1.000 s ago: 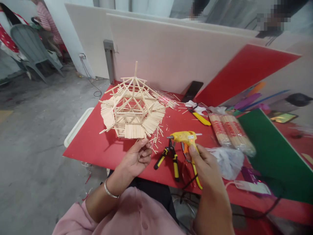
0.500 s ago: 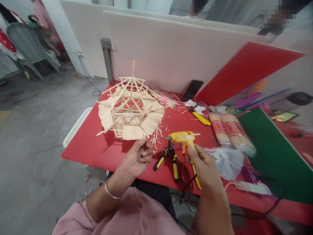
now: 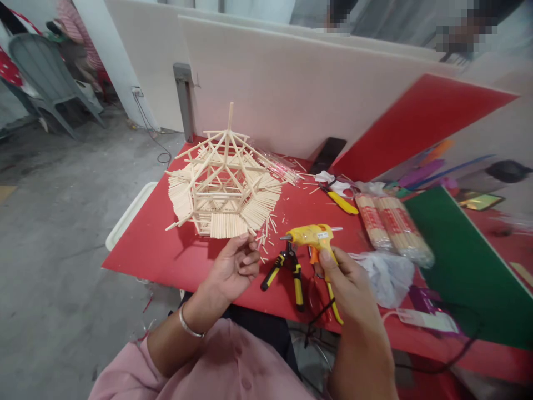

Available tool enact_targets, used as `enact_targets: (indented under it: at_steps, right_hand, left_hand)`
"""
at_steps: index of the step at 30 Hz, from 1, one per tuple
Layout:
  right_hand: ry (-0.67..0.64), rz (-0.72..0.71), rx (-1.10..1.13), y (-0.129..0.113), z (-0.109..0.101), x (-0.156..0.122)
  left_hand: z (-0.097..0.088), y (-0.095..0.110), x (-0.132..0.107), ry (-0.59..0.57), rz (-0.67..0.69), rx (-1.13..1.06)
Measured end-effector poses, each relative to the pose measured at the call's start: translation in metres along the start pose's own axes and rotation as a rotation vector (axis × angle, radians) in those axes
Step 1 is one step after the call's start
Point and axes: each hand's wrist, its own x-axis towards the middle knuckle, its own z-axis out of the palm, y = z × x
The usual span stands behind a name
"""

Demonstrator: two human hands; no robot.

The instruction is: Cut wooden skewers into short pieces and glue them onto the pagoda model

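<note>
Right hand (image 3: 350, 283) is closed around the grip of the yellow glue gun (image 3: 312, 236), index finger lying along the body. The nozzle points left and is held just above the red tabletop (image 3: 166, 255). Left hand (image 3: 233, 269) has its fingers curled in together, with the tips right at the near edge of the stick model (image 3: 225, 189); cannot tell whether a stick is pinched between them. The model, a roofed frame of pale wooden sticks with a spire, stands upright on the left half of the table, with loose cut sticks scattered at its right side. Yellow-and-black pliers (image 3: 287, 272) lie flat between the two hands. A white plastic bag (image 3: 387, 275) sits just right of the right hand, with wrapped stick bundles (image 3: 391, 228) beyond it. A yellow-handled cutter (image 3: 341, 201) lies further back. A green sheet (image 3: 466, 261) covers the table's right end.
</note>
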Motion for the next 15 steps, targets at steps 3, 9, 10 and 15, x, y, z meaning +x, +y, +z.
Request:
enact_targets:
  at_steps: [3,9,10,15]
  right_hand:
    - [0.000,-0.007,-0.007,0.000,0.000,-0.001]
    - [0.086,0.028,-0.096,0.013,-0.014,0.006]
    - [0.115,0.047,-0.120,0.021,-0.017,0.011]
    - [0.211,0.141,-0.360,0.081,-0.025,0.055]
  left_hand:
    - [-0.001,-0.001,-0.002,-0.016,0.003,0.061]
    - [-0.018,-0.014,-0.010,-0.037,-0.036,0.435]
    - [-0.023,-0.017,-0.011,-0.042,-0.050,0.527]
    - [-0.048,-0.025,-0.002,-0.020,0.016,0.838]
